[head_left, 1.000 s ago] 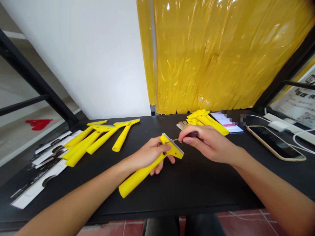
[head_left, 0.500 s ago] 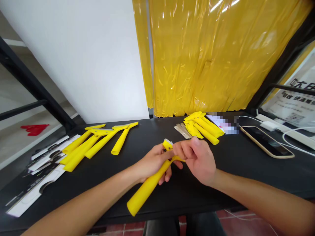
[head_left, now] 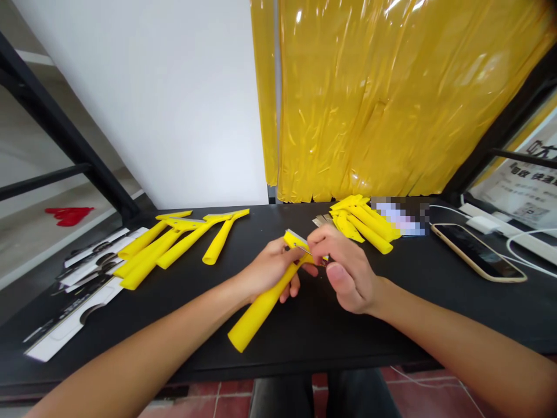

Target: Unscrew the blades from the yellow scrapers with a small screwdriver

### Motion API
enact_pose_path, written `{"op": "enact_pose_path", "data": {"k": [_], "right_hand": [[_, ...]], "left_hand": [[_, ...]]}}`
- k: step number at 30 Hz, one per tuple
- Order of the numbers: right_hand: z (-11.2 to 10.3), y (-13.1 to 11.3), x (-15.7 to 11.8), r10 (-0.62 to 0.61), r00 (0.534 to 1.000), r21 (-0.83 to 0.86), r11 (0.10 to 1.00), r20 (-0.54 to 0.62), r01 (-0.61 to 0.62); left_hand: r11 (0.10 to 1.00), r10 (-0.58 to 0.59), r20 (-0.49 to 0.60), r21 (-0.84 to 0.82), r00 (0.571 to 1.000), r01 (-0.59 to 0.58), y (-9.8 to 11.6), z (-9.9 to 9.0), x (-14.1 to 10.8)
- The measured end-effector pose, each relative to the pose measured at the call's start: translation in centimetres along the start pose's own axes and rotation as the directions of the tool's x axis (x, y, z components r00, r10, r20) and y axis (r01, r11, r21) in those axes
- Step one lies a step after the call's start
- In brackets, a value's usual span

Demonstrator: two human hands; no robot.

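Note:
My left hand (head_left: 272, 267) is wrapped round a yellow scraper (head_left: 256, 316), near the neck below its wide head. The scraper's tubular handle slants down toward the front edge of the black table. A metal strip shows along the top of its head. Closed in a pinch, my right hand (head_left: 348, 267) is at the right side of that head. A thin metal piece (head_left: 303, 249) runs from its fingers across the head; it looks like a slim hand tool, but its kind is unclear.
Several yellow scrapers (head_left: 187, 241) lie on the left, beside black-and-white card sleeves (head_left: 73, 325). More yellow scraper parts (head_left: 365, 223) are heaped at the back right, with metal blades (head_left: 322, 220) partly hidden. A phone (head_left: 478, 252), white cables and a power strip (head_left: 513, 232) occupy the right.
My right hand has turned and its fingers have shifted, so the thin metal piece now shows across the scraper head. The view has tilted slightly; the left hand keeps its hold.

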State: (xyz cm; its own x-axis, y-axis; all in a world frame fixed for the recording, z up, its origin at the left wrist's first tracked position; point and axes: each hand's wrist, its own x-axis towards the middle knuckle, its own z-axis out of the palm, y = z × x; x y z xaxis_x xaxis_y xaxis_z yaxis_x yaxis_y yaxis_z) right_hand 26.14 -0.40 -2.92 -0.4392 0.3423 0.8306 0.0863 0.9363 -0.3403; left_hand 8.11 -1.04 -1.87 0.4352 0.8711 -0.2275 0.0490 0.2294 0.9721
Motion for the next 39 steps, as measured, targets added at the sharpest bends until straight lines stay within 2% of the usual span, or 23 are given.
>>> {"op": "enact_pose_path", "data": {"k": [2, 4, 7, 8, 10, 13, 15, 17, 19, 21, 24, 26, 28, 32, 34, 39], "right_hand": [[-0.4, 0.1, 0.3, 0.035, 0.998, -0.233, 0.971, -0.055, -0.047], [-1.0, 0.3, 0.5, 0.103, 0.99, -0.413, 0.901, -0.096, -0.134], [-1.7, 0.7, 0.6, 0.179, 0.976, -0.542, 0.811, -0.126, -0.219], [-1.9, 0.7, 0.7, 0.189, 0.978, -0.536, 0.819, -0.087, -0.206], [-2.1, 0.8, 0.8, 0.178, 0.981, -0.472, 0.873, 0.074, -0.123], [-2.2, 0.7, 0.9, 0.16, 0.932, -0.397, 0.918, 0.326, -0.019], [-2.1, 0.8, 0.9, 0.229, 0.906, -0.416, 0.907, 0.355, -0.066], [-2.0, 1.1, 0.7, 0.309, 0.907, -0.422, 0.89, 0.285, -0.171], [-1.9, 1.5, 0.5, 0.381, 0.911, -0.403, 0.867, 0.159, -0.293], [-1.8, 1.8, 0.4, 0.445, 0.894, -0.372, 0.838, 0.045, -0.399], [-1.6, 1.8, 0.4, 0.518, 0.855, -0.315, 0.811, -0.008, -0.494], [-1.4, 1.6, 0.3, 0.519, 0.855, -0.285, 0.822, 0.015, -0.494], [-1.2, 1.3, 0.2, 0.483, 0.875, -0.276, 0.846, 0.033, -0.456], [-1.1, 0.9, 0.0, 0.411, 0.911, -0.274, 0.872, -0.037, -0.405], [-1.1, 1.0, 0.0, 0.414, 0.907, -0.261, 0.87, -0.073, -0.418], [-1.3, 1.0, 0.3, 0.43, 0.901, -0.232, 0.873, -0.054, -0.43]], "left_hand": [[1.0, -0.01, -0.026, -0.012, 1.0, 0.01, 0.5, -0.1, 0.0], [1.0, -0.009, -0.045, -0.017, 0.999, 0.008, 0.6, -0.2, 0.0], [1.0, 0.01, -0.07, 0.007, 0.998, -0.01, 0.6, -0.3, 0.0], [1.0, 0.011, -0.076, 0.016, 0.997, -0.01, 0.7, -0.3, -0.1], [0.999, -0.007, -0.084, 0.034, 0.996, 0.01, 1.0, -0.4, -0.1], [0.995, -0.04, -0.089, 0.089, 0.995, 0.048, 1.7, -1.3, -0.2], [0.989, -0.012, -0.095, 0.144, 0.995, 0.026, 2.2, -2.2, -0.3], [0.979, 0.053, -0.108, 0.2, 0.993, -0.03, 2.5, -3.1, -0.2], [0.963, 0.112, -0.14, 0.258, 0.984, -0.073, 2.5, -3.7, -0.1], [0.946, 0.161, -0.18, 0.308, 0.97, -0.099, 2.3, -3.9, 0.0], [0.925, 0.225, -0.206, 0.351, 0.952, -0.143, 1.6, -3.8, 0.2], [0.915, 0.257, -0.191, 0.364, 0.947, -0.175, 1.3, -3.6, 0.3], [0.905, 0.283, -0.163, 0.372, 0.945, -0.207, 1.1, -3.6, 0.4], [0.878, 0.367, -0.117, 0.37, 0.923, -0.303, 1.3, -3.7, 0.4], [0.873, 0.398, -0.116, 0.352, 0.91, -0.337, 1.4, -3.7, 0.4], [0.882, 0.409, -0.154, 0.319, 0.899, -0.346, 1.3, -3.6, 0.4]]}}
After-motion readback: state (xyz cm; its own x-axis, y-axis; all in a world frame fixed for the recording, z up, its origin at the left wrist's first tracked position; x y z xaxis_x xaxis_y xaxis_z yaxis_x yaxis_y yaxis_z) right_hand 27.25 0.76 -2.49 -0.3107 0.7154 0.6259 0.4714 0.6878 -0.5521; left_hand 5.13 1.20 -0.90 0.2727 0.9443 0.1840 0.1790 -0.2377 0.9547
